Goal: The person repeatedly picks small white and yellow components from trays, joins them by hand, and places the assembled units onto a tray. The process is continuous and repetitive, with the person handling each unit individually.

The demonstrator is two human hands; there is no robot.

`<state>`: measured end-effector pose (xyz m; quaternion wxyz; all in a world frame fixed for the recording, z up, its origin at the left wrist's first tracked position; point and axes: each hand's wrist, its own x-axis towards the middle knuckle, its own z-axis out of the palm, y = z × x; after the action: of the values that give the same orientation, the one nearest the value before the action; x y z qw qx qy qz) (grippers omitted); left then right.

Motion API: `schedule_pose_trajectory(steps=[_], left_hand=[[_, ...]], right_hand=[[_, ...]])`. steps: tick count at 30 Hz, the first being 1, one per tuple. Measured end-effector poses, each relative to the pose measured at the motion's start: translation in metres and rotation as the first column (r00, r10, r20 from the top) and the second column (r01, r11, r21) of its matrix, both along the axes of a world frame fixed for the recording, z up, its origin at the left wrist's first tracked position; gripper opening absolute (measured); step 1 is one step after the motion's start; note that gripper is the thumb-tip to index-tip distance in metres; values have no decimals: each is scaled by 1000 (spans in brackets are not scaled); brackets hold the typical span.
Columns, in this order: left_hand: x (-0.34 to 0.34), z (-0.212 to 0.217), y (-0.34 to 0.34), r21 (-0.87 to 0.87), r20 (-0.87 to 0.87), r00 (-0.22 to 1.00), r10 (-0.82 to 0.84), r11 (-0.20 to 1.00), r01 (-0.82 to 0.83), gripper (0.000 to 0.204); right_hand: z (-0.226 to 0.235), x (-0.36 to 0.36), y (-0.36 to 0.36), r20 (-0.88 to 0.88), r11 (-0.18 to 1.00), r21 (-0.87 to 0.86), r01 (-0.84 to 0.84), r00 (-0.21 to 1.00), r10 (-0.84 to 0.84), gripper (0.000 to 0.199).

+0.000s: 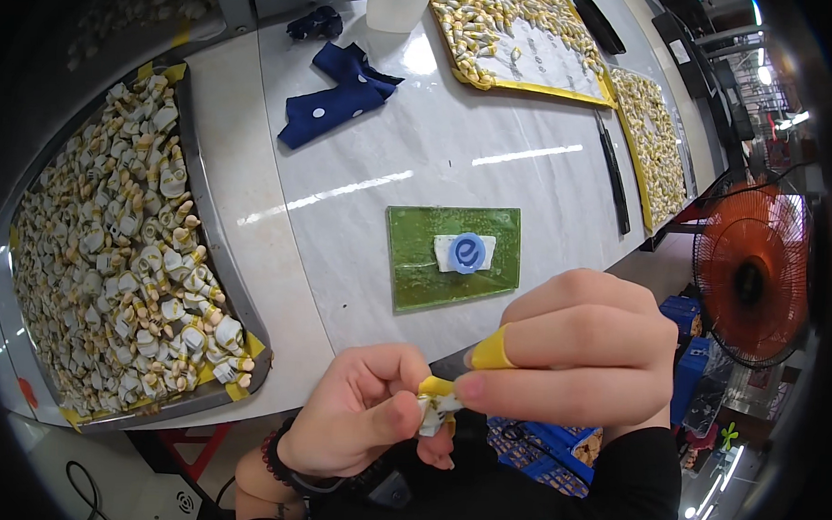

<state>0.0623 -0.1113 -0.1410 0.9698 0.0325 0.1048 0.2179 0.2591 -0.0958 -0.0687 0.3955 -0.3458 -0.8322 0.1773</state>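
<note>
While both hands meet low in the view, at about six o'clock, a small white-and-yellow moulded piece [436, 409] sits pinched between them, above the bench [493, 139] edge. The left hand [360, 409] closes thumb and fingers on it; the right hand [582, 348], a yellow rubber cot [492, 352] on one fingertip, nips its top. At twelve o'clock lies a glossy green mat [416, 260] carrying a white tag with a blue disc [465, 253]. At nine o'clock a metal tray [217, 244] brims with similar pieces; a blue dotted cloth [341, 97] and yellow-rimmed trays [532, 85] lie beyond.
</note>
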Motion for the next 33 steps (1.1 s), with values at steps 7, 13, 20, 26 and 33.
schedule_pose_trajectory(steps=[7,13,20,26,33], left_hand=[[5,1,2,-46,46,998,-53,997,55,28],[6,4,5,28,52,998,-42,999,40,26],[7,21,3,423,-220,914,342,877,-227,26],[2,14,5,727,-210,845,492,656,-201,33],[5,16,11,835,-196,813,549,528,-155,29]], right_hand=[[-2,-1,7,120,982,142,-125,987,108,19],[1,-1,6,101,991,72,-113,989,105,18],[6,1,0,20,999,-6,-45,999,45,14],[5,4,-6,34,998,29,-52,998,51,11],[10,6,-16,93,997,-22,-74,993,76,12]])
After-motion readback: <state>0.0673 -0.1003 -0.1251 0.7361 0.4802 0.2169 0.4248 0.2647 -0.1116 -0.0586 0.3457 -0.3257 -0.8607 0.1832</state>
